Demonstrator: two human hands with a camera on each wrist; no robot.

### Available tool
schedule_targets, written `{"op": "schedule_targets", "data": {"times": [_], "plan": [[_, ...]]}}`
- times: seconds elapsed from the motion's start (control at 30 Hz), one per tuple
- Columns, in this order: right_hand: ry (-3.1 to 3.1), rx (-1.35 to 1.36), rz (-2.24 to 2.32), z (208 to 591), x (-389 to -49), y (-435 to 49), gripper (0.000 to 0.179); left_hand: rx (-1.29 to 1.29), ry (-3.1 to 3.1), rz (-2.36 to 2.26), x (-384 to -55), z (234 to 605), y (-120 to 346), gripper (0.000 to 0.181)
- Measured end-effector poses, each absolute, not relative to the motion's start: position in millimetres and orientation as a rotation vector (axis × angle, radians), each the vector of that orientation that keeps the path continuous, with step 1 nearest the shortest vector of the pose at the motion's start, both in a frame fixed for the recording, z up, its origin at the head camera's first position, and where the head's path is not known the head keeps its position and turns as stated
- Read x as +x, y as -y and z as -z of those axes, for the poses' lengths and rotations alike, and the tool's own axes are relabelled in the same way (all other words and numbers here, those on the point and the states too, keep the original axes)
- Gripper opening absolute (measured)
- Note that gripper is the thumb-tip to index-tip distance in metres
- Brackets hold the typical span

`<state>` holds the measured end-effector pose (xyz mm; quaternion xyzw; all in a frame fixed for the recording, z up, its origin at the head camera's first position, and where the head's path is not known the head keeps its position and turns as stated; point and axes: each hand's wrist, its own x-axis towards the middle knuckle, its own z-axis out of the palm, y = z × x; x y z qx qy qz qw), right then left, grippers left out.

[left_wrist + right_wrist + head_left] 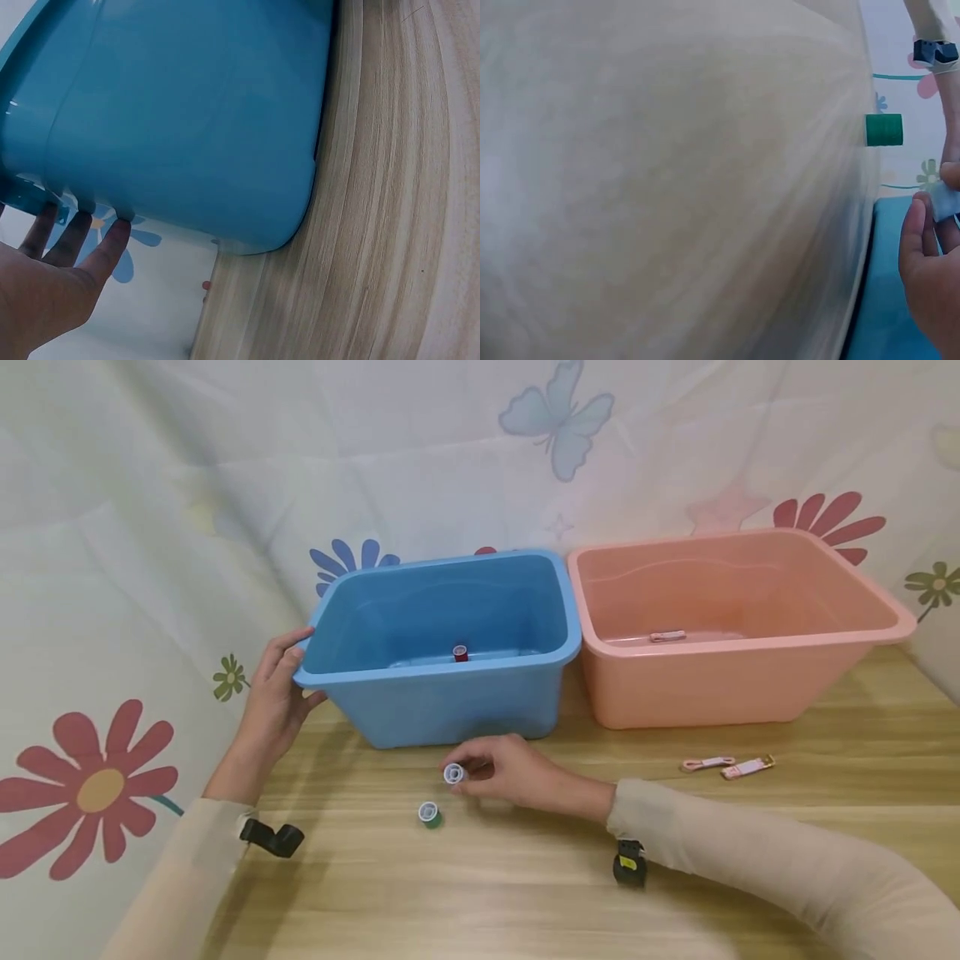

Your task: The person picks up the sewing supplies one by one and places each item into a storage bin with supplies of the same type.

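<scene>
My left hand (272, 710) grips the left end of a blue plastic bin (450, 706) at its rim. In the left wrist view its fingers (109, 247) touch the bin's side wall. Just in front of this bin, my right hand (517, 774) pinches a small pale spool of thread (453, 774) between thumb and fingers, its round end facing up. A green thread spool (431, 816) stands on the wooden table beside that hand, also seen upright in shape in the right wrist view. Inside the blue bin sits a dark red spool (461, 653).
A pink bin (697, 689) stands right of the blue one, with a small pink-and-white bundle (667, 636) inside. Two similar bundles, one looped (708, 763) and one with a gold-coloured end (747, 767), lie before it. A patterned curtain (420, 452) hangs behind.
</scene>
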<state>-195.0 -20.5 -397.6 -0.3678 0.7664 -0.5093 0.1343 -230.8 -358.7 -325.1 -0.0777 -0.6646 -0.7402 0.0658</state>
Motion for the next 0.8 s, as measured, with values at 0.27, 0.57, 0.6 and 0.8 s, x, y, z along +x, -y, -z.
{"op": "schedule_targets", "data": {"times": [0.27, 0.57, 0.6, 0.8], "plan": [[-2.289, -1.09, 1.518, 384.2, -194.7, 14.3, 0.033, -0.244, 2.031, 2.198, -229.9, 324.8, 357.8, 0.043], [-2.241, -1.074, 1.596, 361.0, -196.6, 1.2, 0.038, -0.241, 2.045, 2.19, -229.1, 324.6, 359.7, 0.043], [-2.236, -1.067, 1.612, 358.2, -196.2, -0.6, 0.038, -0.241, 2.048, 2.19, -228.8, 325.0, 359.7, 0.043], [-2.256, -1.073, 1.66, 339.9, -192.3, -12.1, 0.034, -0.249, 2.049, 2.195, -229.4, 326.7, 360.5, 0.043]]}}
